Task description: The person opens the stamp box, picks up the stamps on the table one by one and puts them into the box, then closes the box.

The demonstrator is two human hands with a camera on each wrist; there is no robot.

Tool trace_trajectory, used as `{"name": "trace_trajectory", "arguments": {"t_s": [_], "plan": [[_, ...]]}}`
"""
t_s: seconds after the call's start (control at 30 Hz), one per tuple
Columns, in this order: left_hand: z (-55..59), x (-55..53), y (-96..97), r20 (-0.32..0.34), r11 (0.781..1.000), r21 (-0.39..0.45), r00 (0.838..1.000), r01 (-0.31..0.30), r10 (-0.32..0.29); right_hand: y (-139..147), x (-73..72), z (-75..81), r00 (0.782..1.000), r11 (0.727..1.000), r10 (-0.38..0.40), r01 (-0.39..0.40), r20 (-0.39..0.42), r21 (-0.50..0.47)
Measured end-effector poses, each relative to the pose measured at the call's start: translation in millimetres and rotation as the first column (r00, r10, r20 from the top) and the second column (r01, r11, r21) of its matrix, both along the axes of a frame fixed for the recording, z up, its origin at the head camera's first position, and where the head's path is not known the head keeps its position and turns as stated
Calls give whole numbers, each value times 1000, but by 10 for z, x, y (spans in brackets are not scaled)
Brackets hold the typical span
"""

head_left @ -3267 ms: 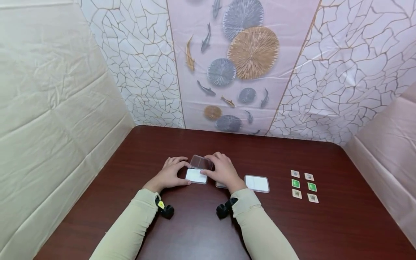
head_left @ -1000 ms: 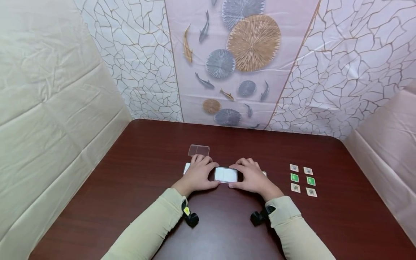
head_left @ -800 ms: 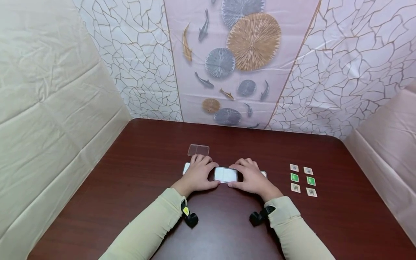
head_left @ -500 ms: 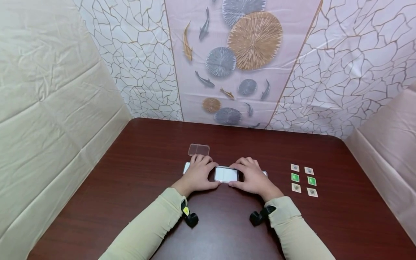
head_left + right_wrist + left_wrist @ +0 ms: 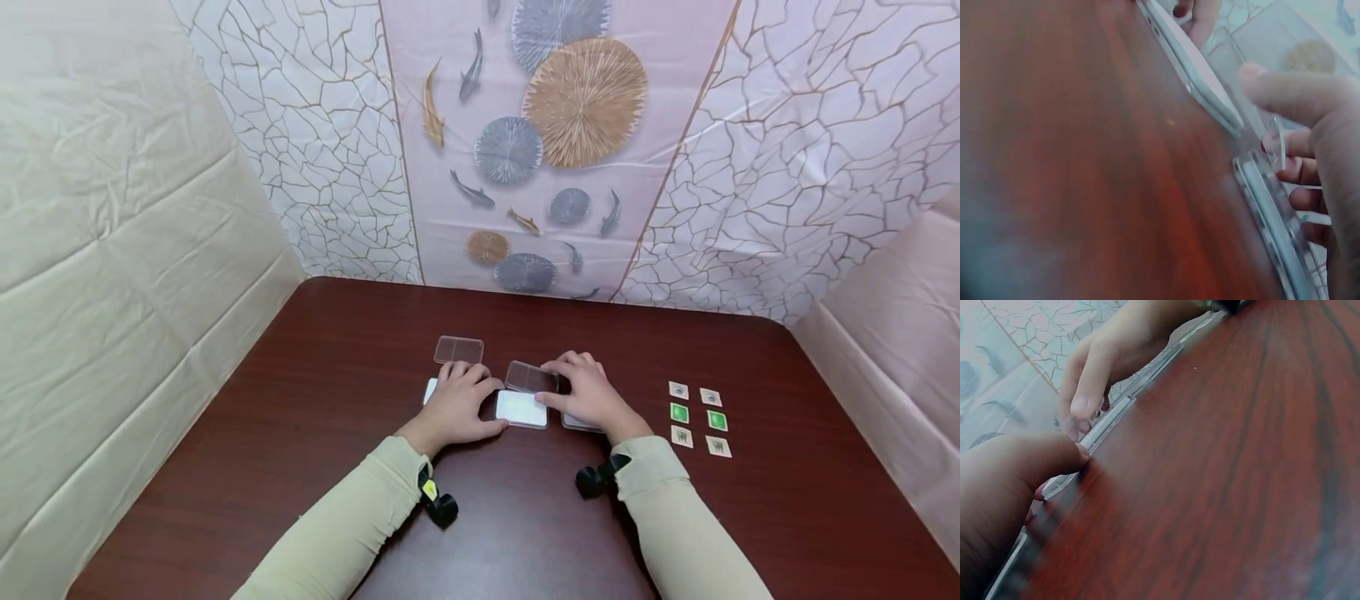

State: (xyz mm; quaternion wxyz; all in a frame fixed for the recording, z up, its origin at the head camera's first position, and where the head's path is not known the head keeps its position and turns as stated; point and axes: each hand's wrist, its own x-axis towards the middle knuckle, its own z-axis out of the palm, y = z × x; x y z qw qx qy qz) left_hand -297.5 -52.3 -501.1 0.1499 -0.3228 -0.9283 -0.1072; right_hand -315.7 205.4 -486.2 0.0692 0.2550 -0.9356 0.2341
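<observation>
In the head view, a flat white-filled case (image 5: pixel 521 409) lies at the middle of the table, its top uncovered. My left hand (image 5: pixel 459 404) grips its left end between thumb and fingers. A clear lid (image 5: pixel 530 377), divided by a line, tilts up behind the case, and my right hand (image 5: pixel 588 396) holds its right side by the fingers. In the right wrist view the lid's clear edge (image 5: pixel 1280 147) meets those fingers while the thumb stands apart. Under my left hand a second white case (image 5: pixel 430 390) is mostly hidden. A third case (image 5: pixel 582 423) shows partly below my right hand.
Another clear lid (image 5: pixel 459 349) lies flat behind my left hand. To the right, several small square cards sit in two columns, among them a green card (image 5: pixel 679 413). The dark red table (image 5: pixel 495 517) ends at a patterned cloth backdrop (image 5: pixel 570 200).
My left hand shifted right from the left case to the middle one. Its lid, flat on it half a second ago, is now tilted up and back in my right hand.
</observation>
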Motion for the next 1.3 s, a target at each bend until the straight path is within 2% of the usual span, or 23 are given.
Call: {"name": "trace_trajectory", "arguments": {"t_s": [0.1, 0.23, 0.43, 0.63, 0.77, 0.9, 1.03, 1.13, 1.3], "plan": [[-10, 8, -8, 9, 1000, -12, 1000, -6, 7, -32, -117, -18, 998, 998, -42, 40, 55, 41], [-4, 21, -9, 32, 1000, -20, 999, -9, 9, -103, -249, -2, 994, 994, -70, 62, 89, 86], [29, 30, -5, 44, 1000, -19, 999, -8, 9, -236, -364, 81, 987, 975, -127, 106, 100, 195], [31, 22, -3, 45, 1000, -27, 999, -15, 16, -308, -418, 114, 987, 949, -150, 127, 58, 289], [28, 17, 0, 46, 999, -27, 999, -19, 20, -312, -417, 115, 987, 947, -151, 128, 55, 293], [26, 1, -3, 35, 999, -25, 999, -20, 20, -291, -416, 133, 988, 959, -138, 115, 74, 258], [24, -5, 18, 17, 1000, -13, 1000, -14, 15, -118, -341, 212, 989, 984, -103, 86, 104, 156], [31, -4, 60, -7, 1000, 6, 1000, -13, 13, 114, -196, 280, 991, 993, -89, 80, 98, 87], [36, 13, 247, -67, 1000, 9, 998, 4, -4, 450, 155, 266, 994, 991, -77, 69, 76, 111]]}}
